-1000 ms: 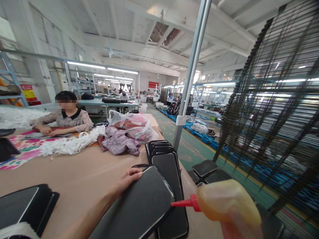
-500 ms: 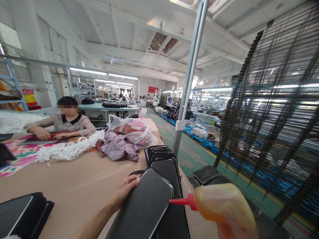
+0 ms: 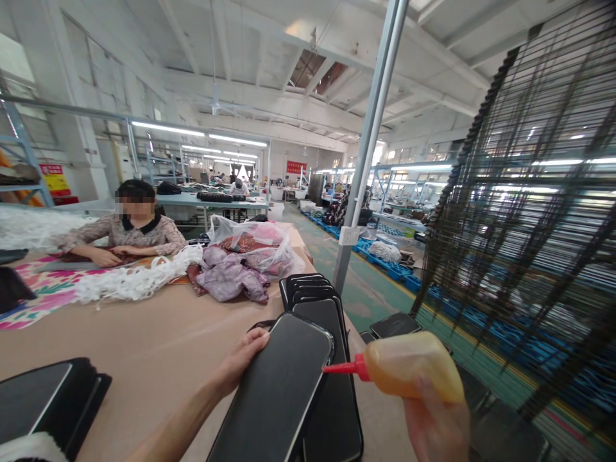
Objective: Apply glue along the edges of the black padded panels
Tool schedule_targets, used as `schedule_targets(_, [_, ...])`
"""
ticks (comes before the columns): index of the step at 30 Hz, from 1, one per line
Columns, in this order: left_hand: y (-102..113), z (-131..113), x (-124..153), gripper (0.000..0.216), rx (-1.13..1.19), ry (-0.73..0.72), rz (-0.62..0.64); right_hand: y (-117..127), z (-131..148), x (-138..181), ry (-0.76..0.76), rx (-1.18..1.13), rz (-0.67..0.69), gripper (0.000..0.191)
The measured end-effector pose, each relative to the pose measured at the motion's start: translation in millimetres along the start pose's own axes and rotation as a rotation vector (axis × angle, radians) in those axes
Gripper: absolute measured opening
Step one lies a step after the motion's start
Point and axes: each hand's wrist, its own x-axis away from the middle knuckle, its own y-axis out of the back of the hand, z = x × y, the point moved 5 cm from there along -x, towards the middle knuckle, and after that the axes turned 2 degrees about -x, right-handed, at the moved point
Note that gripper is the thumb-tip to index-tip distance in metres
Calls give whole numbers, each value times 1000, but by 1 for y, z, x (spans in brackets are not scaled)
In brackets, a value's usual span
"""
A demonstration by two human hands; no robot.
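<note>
My left hand [image 3: 248, 353] grips the upper left edge of a black panel [image 3: 279, 385] with rounded corners and a pale line along its rim. My right hand [image 3: 436, 410] is wrapped round a squeeze bottle [image 3: 414, 366] of amber liquid, probably glue. Its red nozzle [image 3: 344, 367] points left, with the tip at the panel's right edge. A wet shine shows along the rim near the top right corner. Beneath and behind the held panel, more black panels [image 3: 325, 321] lie overlapping in a row.
Another stack of black panels [image 3: 48, 391] stands at the left on the brown-covered table [image 3: 183, 340]. White strips [image 3: 139, 279], purple cloth [image 3: 231, 273] and a plastic bag [image 3: 260, 247] lie farther back. A co-worker [image 3: 132, 224] sits across. A metal post [image 3: 368, 147] and wire rack [image 3: 529, 212] stand right.
The nozzle tip has moved slightly down along the panel's right edge relative to the corner. The bottle and right hand show farther left. The co-worker's hands have come closer together.
</note>
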Motion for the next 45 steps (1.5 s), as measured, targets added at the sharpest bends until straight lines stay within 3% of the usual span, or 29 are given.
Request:
schedule_targets(22, [5,2,0,48,30,70,-43,-13,-7,3,-120,-72,35,38])
schedule_targets(28, [5,8,-8,49,36,92,-76,-12,-6,4,-82,8,-17,45])
schedule_targets(34, [5,8,-14,48,45,114,-96,-28,3,15,-137,-77,-54,44])
schedule_targets(45, [1,1,-20,40,54,120,-80,-17,-3,11,-149,-46,3,47])
